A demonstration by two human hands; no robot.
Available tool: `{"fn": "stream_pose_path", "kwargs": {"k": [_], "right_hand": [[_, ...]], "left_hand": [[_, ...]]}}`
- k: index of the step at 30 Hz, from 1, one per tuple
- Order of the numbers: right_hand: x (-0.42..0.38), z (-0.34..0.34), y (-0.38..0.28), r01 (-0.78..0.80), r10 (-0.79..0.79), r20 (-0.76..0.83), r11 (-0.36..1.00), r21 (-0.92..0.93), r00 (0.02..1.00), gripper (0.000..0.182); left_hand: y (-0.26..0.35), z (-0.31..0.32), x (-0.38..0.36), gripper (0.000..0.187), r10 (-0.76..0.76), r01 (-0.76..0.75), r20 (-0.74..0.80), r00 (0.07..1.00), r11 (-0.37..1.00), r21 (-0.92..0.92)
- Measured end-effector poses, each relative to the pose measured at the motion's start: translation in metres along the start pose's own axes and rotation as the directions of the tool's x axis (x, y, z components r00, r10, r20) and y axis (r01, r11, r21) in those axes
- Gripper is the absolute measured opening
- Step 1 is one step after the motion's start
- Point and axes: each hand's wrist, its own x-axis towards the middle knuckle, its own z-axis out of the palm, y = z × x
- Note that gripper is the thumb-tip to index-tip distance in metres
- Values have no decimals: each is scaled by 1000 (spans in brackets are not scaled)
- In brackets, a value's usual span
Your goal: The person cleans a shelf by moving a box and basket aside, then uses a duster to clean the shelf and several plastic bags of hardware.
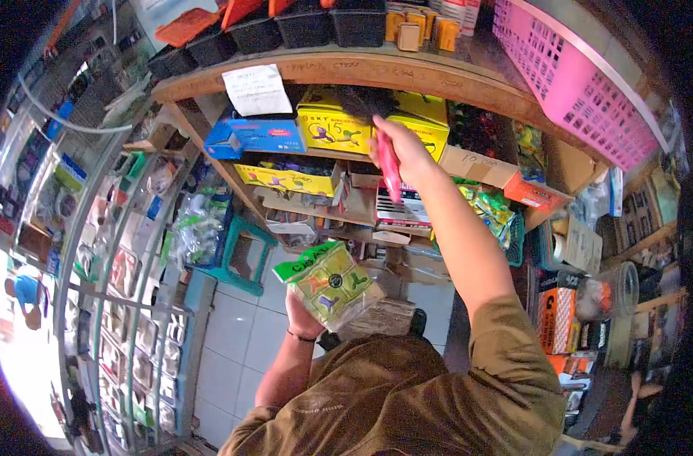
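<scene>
My right hand (407, 156) grips the pink handle of a brush (388, 163), fingers wrapped round it. The brush's dark bristles, partly blurred, are up against the yellow boxes (333, 128) on the shelf. Lower down, my left hand (304, 315) holds a clear plastic packet (333, 283) with a green header, and small coloured shapes show on its front. Most of the left fingers are hidden behind the packet. A blue box (266, 138) stands left of the yellow ones.
Above, a wooden shelf (346, 70) carries black bins (304, 29) and a pink basket (582, 91). A teal stool (247, 258) stands on the tiled floor. Glass display shelves (126, 319) line the left side. At far left there is a person in blue (27, 289).
</scene>
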Motion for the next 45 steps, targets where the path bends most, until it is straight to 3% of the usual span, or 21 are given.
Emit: {"fn": "stream_pose_path", "kwargs": {"k": [2, 4, 7, 10, 14, 15, 16, 18, 19, 20, 22, 24, 25, 28, 32, 34, 38, 40, 41, 43, 45], "right_hand": [[21, 10, -4, 148, -387, -315, 803, -578, 867, 43], [-22, 6, 4, 219, -858, 17, 111, -969, 513, 56], [-126, 2, 52, 650, -625, 352, 341, -679, 696, 65], [-190, -1, 77, 545, -298, 459, 381, -747, 837, 57], [-198, -60, 86, 495, -621, 165, 406, -768, 766, 52], [-203, -73, 83, 361, -536, -107, 690, -627, 838, 48], [-205, -84, 84, 229, -363, -333, 896, -380, 870, 45], [-191, -111, 88, 550, -430, -444, 815, 184, 786, 38], [-186, -123, 101, 500, -502, -519, 851, -157, 692, 47], [-184, -127, 112, 498, -500, -521, 853, -157, 692, 47], [-177, -134, 125, 531, -430, -571, 848, 11, 699, 47], [-179, -141, 147, 523, -403, -548, 849, 75, 733, 43], [-181, -147, 166, 486, -590, -454, 808, -334, 668, 39], [-178, -150, 192, 474, -830, -188, 469, -745, 526, 29], [-176, -135, 173, 602, -727, -332, 685, -410, 601, 43], [-172, -141, 176, 462, -306, -526, 865, 195, 794, 53], [-177, -142, 169, 450, -194, -564, 818, 359, 803, 50], [-181, -153, 178, 516, -763, -261, 606, -605, 591, 48], [-182, -153, 178, 524, -764, -256, 606, -598, 592, 48], [-182, -149, 175, 397, -239, -543, 897, 194, 805, 50], [-184, -148, 161, 425, -196, -508, 818, 387, 839, 52]], "left_hand": [[0, 6, -5, 52, -19, 21, -51, 999, 999, 36], [-1, 10, -6, 51, 35, -25, -91, 995, 994, 106], [-13, 34, 4, 51, 28, -9, -105, 994, 985, 172], [-32, 47, 24, 55, -119, 100, 78, 990, 972, 213], [-82, 92, 59, 69, -267, 282, -106, 958, 806, 521], [-89, 92, 69, 69, -288, 163, 64, 956, 696, 699], [-88, 80, 80, 72, -258, 2, 159, 953, 528, 849], [-100, 52, 101, 53, 165, -325, 350, 922, -162, 932], [-107, 53, 105, 66, 250, -292, 222, 942, 292, 911], [-102, 25, 112, 66, 248, -289, 219, 944, 293, 912], [-79, -51, 145, 88, 740, 224, 616, 269, -671, 707], [-51, -51, 173, 105, 689, 88, 593, 415, -680, 728], [-43, -48, 189, 101, 565, -34, 772, 291, -800, 599], [-57, 15, 187, 95, 475, 188, 827, 300, -880, 437], [-32, 15, 225, 62, 386, -89, 868, 312, -898, 431], [-19, 5, 251, 47, 574, 78, 478, 665, -689, 720], [-33, 5, 255, 38, 502, -82, 682, 532, -771, 631], [-39, 23, 227, 37, 630, -148, 616, 473, -633, 760], [-34, 29, 218, 36, 627, -150, 643, 439, -655, 741], [-21, 60, 206, 37, 622, -175, 632, 462, -635, 752], [-3, 99, 209, 32, 481, -351, 567, 669, -468, 811]]}}
